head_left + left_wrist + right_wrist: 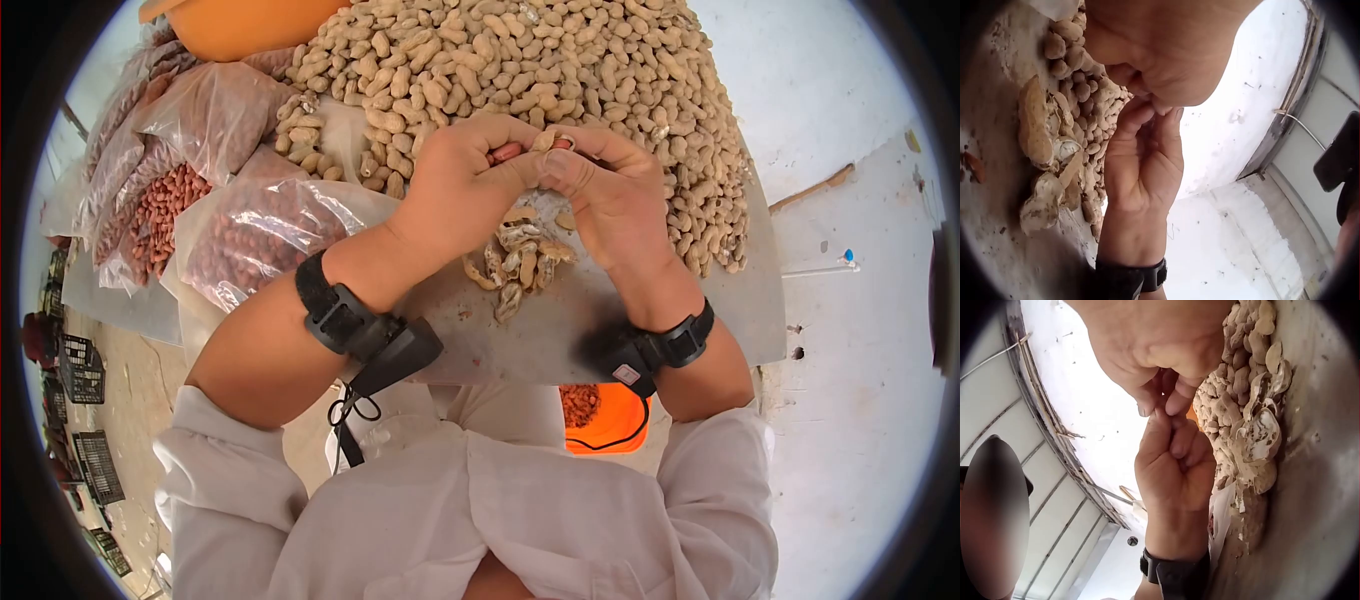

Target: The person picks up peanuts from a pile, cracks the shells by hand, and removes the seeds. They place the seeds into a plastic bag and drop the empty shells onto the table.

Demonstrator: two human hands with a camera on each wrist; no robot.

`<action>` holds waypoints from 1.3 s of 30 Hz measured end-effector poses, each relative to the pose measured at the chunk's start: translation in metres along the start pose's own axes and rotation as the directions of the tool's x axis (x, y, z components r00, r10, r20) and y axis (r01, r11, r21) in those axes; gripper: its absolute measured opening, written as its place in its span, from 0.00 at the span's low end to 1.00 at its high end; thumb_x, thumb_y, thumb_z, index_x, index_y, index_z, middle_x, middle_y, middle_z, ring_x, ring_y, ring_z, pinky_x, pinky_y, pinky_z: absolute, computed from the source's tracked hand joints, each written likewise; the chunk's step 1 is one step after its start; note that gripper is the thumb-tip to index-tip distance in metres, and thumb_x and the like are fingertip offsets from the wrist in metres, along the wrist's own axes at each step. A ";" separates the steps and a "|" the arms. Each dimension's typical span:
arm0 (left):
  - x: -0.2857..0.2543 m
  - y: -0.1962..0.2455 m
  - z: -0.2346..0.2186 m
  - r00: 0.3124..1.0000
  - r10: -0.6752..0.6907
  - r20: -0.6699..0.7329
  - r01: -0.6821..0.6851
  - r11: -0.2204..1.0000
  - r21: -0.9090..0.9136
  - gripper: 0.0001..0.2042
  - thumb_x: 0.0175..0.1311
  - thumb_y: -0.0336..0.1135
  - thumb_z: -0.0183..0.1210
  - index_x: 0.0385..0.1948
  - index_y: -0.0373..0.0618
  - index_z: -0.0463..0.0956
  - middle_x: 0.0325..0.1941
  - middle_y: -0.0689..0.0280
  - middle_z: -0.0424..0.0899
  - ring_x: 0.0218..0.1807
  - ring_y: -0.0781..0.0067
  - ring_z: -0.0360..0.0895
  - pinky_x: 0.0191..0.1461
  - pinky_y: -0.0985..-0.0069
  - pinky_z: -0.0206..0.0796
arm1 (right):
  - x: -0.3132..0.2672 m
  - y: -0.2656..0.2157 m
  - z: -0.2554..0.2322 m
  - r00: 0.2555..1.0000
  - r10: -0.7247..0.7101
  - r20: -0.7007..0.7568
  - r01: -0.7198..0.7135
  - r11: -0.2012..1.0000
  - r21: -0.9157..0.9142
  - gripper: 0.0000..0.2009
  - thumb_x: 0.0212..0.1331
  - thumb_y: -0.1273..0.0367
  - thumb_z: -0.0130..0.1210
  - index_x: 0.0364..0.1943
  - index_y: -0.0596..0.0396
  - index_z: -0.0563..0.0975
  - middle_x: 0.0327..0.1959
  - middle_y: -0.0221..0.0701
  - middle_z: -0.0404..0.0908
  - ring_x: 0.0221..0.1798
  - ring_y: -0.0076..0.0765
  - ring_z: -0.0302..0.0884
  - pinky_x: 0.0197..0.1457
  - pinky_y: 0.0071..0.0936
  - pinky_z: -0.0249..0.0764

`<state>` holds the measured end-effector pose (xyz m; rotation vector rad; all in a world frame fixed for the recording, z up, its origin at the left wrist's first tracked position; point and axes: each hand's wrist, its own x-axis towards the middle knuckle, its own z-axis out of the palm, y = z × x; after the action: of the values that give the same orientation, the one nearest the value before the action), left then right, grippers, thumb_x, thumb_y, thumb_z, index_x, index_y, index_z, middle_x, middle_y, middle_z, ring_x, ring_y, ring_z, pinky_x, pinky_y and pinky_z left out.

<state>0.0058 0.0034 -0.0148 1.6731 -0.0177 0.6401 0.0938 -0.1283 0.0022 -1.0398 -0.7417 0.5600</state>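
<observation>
Both hands meet over the table in front of a big heap of unshelled peanuts (560,60). Between their fingertips is a cracked peanut (545,141), its tan shell partly open. The left hand (468,185) pinches it from one side, and a red kernel (506,152) shows among its curled fingers. From the other side the right hand (622,200) pinches the same peanut with thumb and fingers, another bit of red showing beside the thumb. Below the hands lies a small pile of broken shells (520,258). In both wrist views, fingers mostly hide the peanut.
Clear plastic bags of red kernels (255,235) stand on the left, with an orange basin (245,25) behind them. An orange bucket (625,425) holding red kernels sits below the table's near edge. Black crates (97,465) stand on the floor at far left.
</observation>
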 end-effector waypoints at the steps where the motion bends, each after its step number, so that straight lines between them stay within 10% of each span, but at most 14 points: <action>1: 0.000 -0.001 0.001 1.000 -0.005 0.001 0.005 0.997 -0.075 0.07 0.56 0.29 0.59 0.33 0.36 0.78 0.25 0.69 0.77 0.27 0.83 0.70 0.31 0.83 0.64 | 0.000 0.001 0.000 1.000 -0.002 -0.013 0.002 1.000 0.020 0.09 0.49 0.78 0.60 0.35 0.66 0.78 0.32 0.33 0.79 0.33 0.26 0.76 0.39 0.22 0.74; 17: 0.003 0.004 0.003 0.950 -0.301 0.083 0.279 0.700 -0.658 0.07 0.65 0.33 0.51 0.33 0.39 0.73 0.21 0.74 0.68 0.18 0.87 0.56 0.19 0.87 0.47 | 0.004 0.006 -0.003 0.999 0.011 -0.038 -0.003 0.978 0.210 0.11 0.53 0.79 0.57 0.41 0.67 0.76 0.37 0.39 0.80 0.36 0.29 0.78 0.42 0.21 0.75; 20: 0.003 0.006 0.003 0.892 -0.431 0.138 0.380 0.546 -0.747 0.09 0.66 0.34 0.49 0.30 0.39 0.73 0.21 0.71 0.69 0.18 0.84 0.58 0.18 0.87 0.49 | 0.005 0.007 -0.007 0.993 -0.095 -0.067 0.091 0.994 -0.062 0.10 0.51 0.80 0.57 0.39 0.66 0.77 0.37 0.36 0.80 0.37 0.28 0.79 0.41 0.21 0.76; 24: 0.006 -0.001 -0.001 0.833 -0.472 0.289 0.479 0.354 -0.803 0.12 0.66 0.36 0.48 0.25 0.38 0.70 0.21 0.68 0.69 0.18 0.81 0.59 0.17 0.86 0.49 | 0.004 -0.001 -0.004 0.908 -0.380 0.177 0.404 0.684 -0.607 0.10 0.46 0.79 0.60 0.35 0.62 0.78 0.35 0.32 0.78 0.34 0.26 0.78 0.36 0.19 0.75; 29: 0.004 0.001 0.001 0.760 -0.566 0.319 0.514 0.224 -0.828 0.13 0.67 0.37 0.47 0.23 0.39 0.66 0.19 0.70 0.64 0.18 0.82 0.59 0.15 0.88 0.48 | 0.004 -0.005 -0.003 0.800 -0.462 0.382 0.567 0.377 -0.732 0.11 0.42 0.78 0.63 0.34 0.60 0.79 0.34 0.31 0.77 0.29 0.24 0.76 0.33 0.18 0.73; 32: 0.004 0.001 0.001 0.754 -0.566 0.335 0.523 0.208 -0.826 0.13 0.66 0.36 0.48 0.22 0.40 0.66 0.19 0.69 0.66 0.18 0.81 0.60 0.15 0.88 0.48 | 0.005 -0.005 -0.004 0.807 -0.458 0.373 0.562 0.400 -0.724 0.11 0.44 0.78 0.62 0.35 0.62 0.78 0.35 0.31 0.77 0.28 0.22 0.75 0.32 0.17 0.73; 35: 0.005 -0.005 -0.003 0.772 -0.523 0.361 0.528 0.210 -0.823 0.10 0.64 0.34 0.50 0.24 0.39 0.69 0.19 0.69 0.68 0.17 0.81 0.61 0.15 0.88 0.50 | 0.003 -0.002 -0.005 0.912 -0.385 0.142 0.399 0.755 -0.519 0.10 0.47 0.78 0.61 0.36 0.62 0.78 0.32 0.29 0.78 0.27 0.19 0.74 0.31 0.16 0.71; 39: 0.010 -0.006 -0.011 0.837 -0.470 0.280 0.453 0.306 -0.837 0.07 0.63 0.32 0.51 0.31 0.38 0.72 0.19 0.70 0.69 0.18 0.84 0.60 0.15 0.89 0.49 | 0.011 -0.012 -0.025 0.984 -0.149 0.094 0.174 0.911 -0.374 0.09 0.50 0.77 0.59 0.37 0.61 0.79 0.27 0.25 0.78 0.27 0.16 0.72 0.29 0.15 0.69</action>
<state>0.0121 0.0180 -0.0155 0.5414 0.1290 0.0997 0.1211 -0.1396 0.0080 -1.3097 -1.0108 0.3099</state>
